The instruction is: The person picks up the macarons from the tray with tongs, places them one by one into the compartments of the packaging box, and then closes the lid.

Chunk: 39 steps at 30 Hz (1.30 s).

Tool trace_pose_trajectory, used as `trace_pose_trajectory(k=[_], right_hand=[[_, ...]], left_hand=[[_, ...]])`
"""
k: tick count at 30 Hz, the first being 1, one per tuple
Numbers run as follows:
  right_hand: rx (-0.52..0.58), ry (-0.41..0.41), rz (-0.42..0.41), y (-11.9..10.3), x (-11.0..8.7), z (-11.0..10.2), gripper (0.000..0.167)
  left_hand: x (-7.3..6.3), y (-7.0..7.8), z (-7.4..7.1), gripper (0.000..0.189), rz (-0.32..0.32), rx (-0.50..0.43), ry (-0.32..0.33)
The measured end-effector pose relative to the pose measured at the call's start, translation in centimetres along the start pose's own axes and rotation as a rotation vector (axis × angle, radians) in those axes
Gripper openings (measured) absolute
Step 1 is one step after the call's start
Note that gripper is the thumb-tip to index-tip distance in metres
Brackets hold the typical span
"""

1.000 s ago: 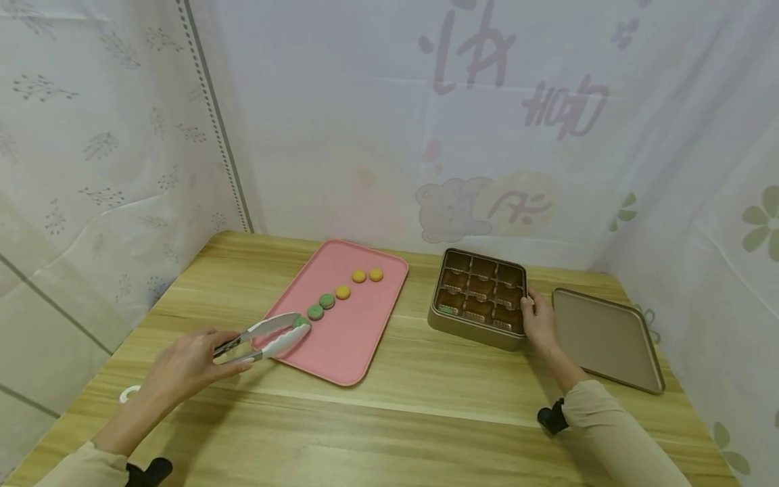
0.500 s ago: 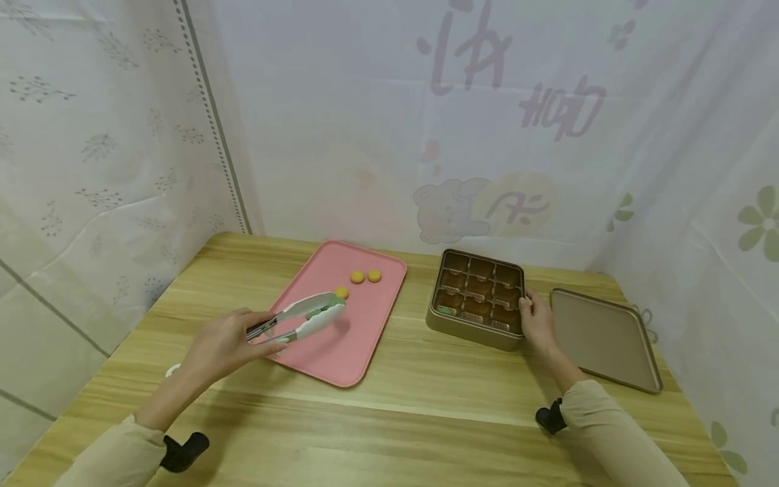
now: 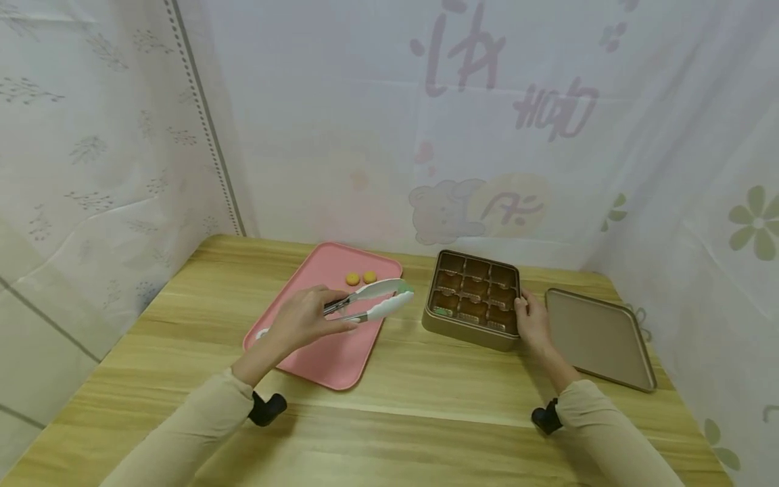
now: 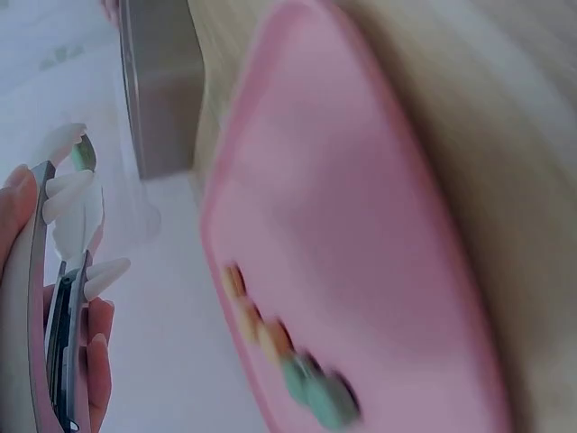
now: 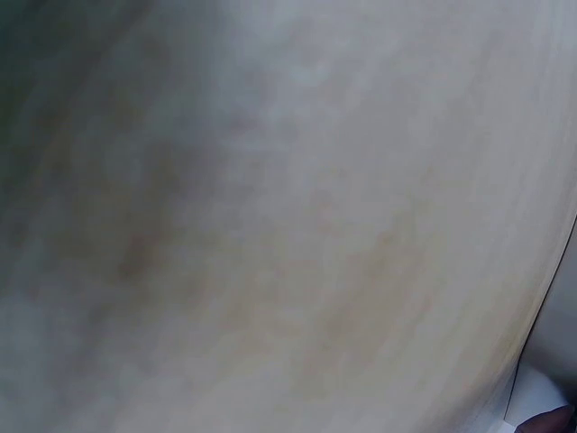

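Observation:
My left hand (image 3: 307,316) holds a pair of white-tipped tongs (image 3: 389,308) over the right edge of the pink tray (image 3: 335,362). Pinched between the tips is a green macaron (image 4: 84,153). On the tray, the left wrist view shows yellow macarons (image 4: 273,341) and two green macarons (image 4: 332,403) in a line; hand and tongs hide part of that line in the head view. To the right stands a bronze tin box (image 3: 468,331) with a brown divided insert, a green piece (image 3: 443,312) in its front-left compartment. My right hand (image 3: 533,323) grips the box's right side, thumb at the rim.
A flat bronze lid (image 3: 599,338) lies on the wooden table (image 3: 389,439) right of the box. Behind the table hangs a printed curtain (image 3: 304,135). The right wrist view is mostly a blurred pale surface.
The tongs have closed on a green macaron at the tray's near-left end, and my left hand has lifted and carried it right, towards the box. My right hand stays on the box.

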State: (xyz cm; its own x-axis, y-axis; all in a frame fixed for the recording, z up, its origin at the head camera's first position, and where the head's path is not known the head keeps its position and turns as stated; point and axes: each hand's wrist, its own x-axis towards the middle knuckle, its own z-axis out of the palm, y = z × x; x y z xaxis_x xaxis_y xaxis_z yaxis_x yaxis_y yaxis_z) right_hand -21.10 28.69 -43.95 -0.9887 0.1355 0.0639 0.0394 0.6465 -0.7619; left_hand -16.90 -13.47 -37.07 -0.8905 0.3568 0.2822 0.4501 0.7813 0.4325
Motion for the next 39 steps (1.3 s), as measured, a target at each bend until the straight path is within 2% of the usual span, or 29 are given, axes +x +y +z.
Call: trace_pose_trajectory(k=[5,11,20,24,29,39], right_hand=[[-0.005,0.020,-0.018,0.0,0.0,0.1,0.048],[-0.021,0.045,-0.041,0.1,0.0,0.3,0.046],[-0.018,0.038,-0.026,0.1,0.0,0.3,0.047],[-0.013,0.038,-0.023,0.1,-0.1,0.3,0.046],[-0.003,0.035,-0.015,0.0,-0.1,0.4,0.047],[-0.009,0.040,-0.013,0.0,0.0,0.5,0.047]], left_hand=[[2.4,1.8,1.9,0.052,0.038,0.016,-0.021],[4.6,3.5,3.8,0.048,0.114,0.018,-0.062],[6.9,5.9,5.6,0.054,0.132,0.057,-0.126],[7.5,6.7,6.1,0.056,0.158,0.073,-0.141],[8.0,7.2,6.4,0.058,0.159,0.096,-0.167],[9.4,8.4,6.2,0.043,0.134,0.112,-0.254]])
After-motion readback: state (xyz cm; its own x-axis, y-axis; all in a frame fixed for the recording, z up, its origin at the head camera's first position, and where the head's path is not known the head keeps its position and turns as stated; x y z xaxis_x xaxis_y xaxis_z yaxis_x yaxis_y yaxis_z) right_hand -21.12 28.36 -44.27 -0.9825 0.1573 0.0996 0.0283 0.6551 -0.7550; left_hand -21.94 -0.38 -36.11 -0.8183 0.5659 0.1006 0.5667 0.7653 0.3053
